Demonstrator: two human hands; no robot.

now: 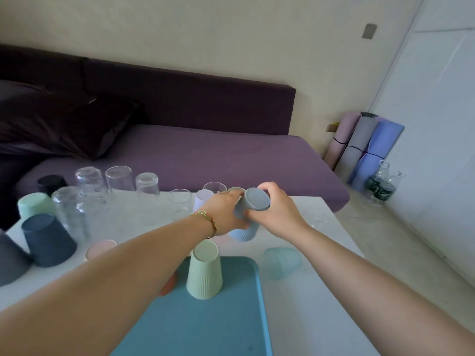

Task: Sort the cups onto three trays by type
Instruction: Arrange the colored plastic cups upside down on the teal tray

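A blue tray (205, 319) lies at the table's near edge with an upside-down pale green ribbed cup (204, 272) on it. Beyond it, my right hand (276, 210) grips a grey-blue ribbed cup (253, 202), tilted, bottom toward me. My left hand (226, 213) reaches beside it and holds the same cup or one behind it; I cannot tell which. A light blue ribbed cup (244, 233) sits under both hands. Several clear glasses (119, 178) stand upside down at the far left.
Dark blue cups (47, 240), a mint cup (34, 205) and a black cup (51, 183) sit at the left. A pink cup (101, 249) and a translucent teal cup (281, 262) flank the tray. A purple sofa (205, 155) lies behind the white table (321, 291).
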